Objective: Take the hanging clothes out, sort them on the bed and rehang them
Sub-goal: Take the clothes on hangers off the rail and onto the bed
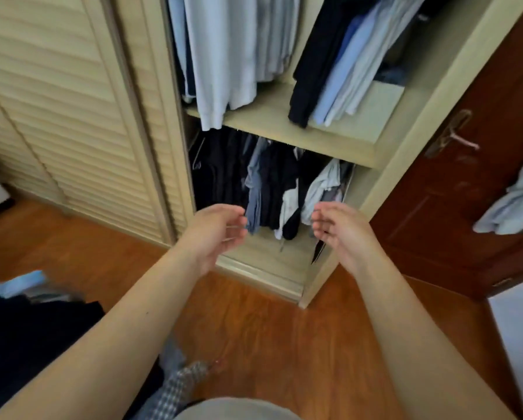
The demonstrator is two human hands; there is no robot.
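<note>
Your left hand [216, 230] has its fingers [237, 221] loosely curved and apart, holding nothing. Your right hand [336, 228] matches it: fingers relaxed, palm turned inward, nothing gripped. Both hands are raised side by side, well apart from each other, in front of the lower compartment of the open wardrobe [384, 165].

Beyond the fingers, the lower hanging clothes [266, 183] fill that compartment: mostly dark garments, with a blue-grey piece in the middle and pale pieces toward the right. The fingertips of the left hand sit just beside the blue-grey hem; contact cannot be confirmed.

Above the shelf [324, 128], the upper hanging clothes [224, 56] comprise white and pale blue garments on the left and a tilted group of dark and light blue garments on the right.

At near left, a pile of dark and pale clothes [20, 322] lies in view. A louvred door [57, 110] stands to the left, a brown door [466, 192] to the right, over a wooden floor [269, 334].
</note>
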